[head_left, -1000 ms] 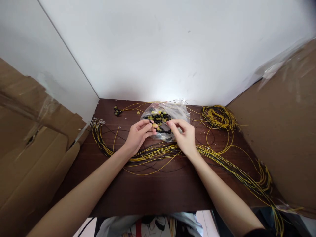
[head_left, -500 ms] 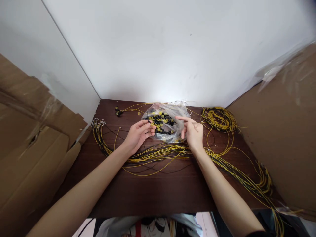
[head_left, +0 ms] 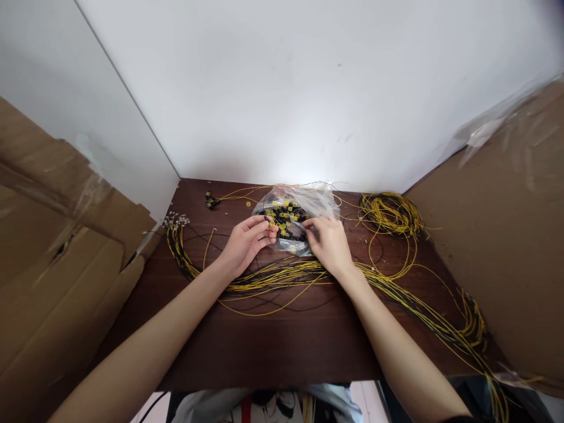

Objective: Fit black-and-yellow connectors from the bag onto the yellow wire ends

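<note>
A clear plastic bag full of small black and yellow connectors lies at the back of the dark wooden table. My left hand rests at the bag's left edge, fingers curled in a pinch on something small I cannot make out. My right hand lies on the bag's right front, fingertips bent down into the connectors. A long bundle of yellow and black wires runs across the table just below both hands.
A coil of yellow wire sits at the back right, and the bundle trails off the front right edge. Loose connectors lie at the back left. Cardboard sheets stand left and right; white walls close the back.
My right hand swung away to the right with fingers spread, then came back down onto the bag. My left hand stayed almost still.
</note>
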Motion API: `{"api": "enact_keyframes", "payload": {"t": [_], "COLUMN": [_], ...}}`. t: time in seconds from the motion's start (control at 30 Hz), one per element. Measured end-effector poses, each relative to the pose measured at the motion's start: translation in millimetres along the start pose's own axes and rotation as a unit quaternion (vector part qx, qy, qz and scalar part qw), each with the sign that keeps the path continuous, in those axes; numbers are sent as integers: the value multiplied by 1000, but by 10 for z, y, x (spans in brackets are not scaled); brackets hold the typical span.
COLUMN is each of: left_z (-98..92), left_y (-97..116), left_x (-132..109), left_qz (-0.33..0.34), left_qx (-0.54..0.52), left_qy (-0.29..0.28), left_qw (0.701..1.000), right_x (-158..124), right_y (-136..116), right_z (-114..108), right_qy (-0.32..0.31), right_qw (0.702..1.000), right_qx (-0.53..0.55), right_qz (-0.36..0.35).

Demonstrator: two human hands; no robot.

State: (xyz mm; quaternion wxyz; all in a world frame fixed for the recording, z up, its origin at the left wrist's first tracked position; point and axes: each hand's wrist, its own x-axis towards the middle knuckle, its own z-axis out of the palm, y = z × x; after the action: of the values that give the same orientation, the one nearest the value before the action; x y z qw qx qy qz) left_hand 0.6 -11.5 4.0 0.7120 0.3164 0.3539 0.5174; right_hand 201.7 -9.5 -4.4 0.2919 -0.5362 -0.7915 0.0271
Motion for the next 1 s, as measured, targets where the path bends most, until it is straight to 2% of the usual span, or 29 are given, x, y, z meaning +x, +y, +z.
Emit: {"api": "enact_keyframes", "payload": {"t": [0.2, 0.4, 0.7, 1.0], "left_z": [-10, -10, -15, -16], "left_y": [-7, -6, -14, -28], "left_x": [-1, 4, 3, 22], "left_qz": [2, 2, 2, 3], "left_qx": [-1, -3, -2, -1], "left_qy": [-4, -10, -10, -9], "left_qw": [1000, 1000, 1000, 1000], "right_x": [-19, 4, 94, 142], "right_y": [-33, -54, -59, -20], "right_z": [27, 89, 148, 221], "right_qy": [11, -23, -26, 10], "right_qw": [1000, 999, 999, 998], "right_qx": [-14, -13, -35, -21], "right_qz": [4, -36, 20, 62]}}
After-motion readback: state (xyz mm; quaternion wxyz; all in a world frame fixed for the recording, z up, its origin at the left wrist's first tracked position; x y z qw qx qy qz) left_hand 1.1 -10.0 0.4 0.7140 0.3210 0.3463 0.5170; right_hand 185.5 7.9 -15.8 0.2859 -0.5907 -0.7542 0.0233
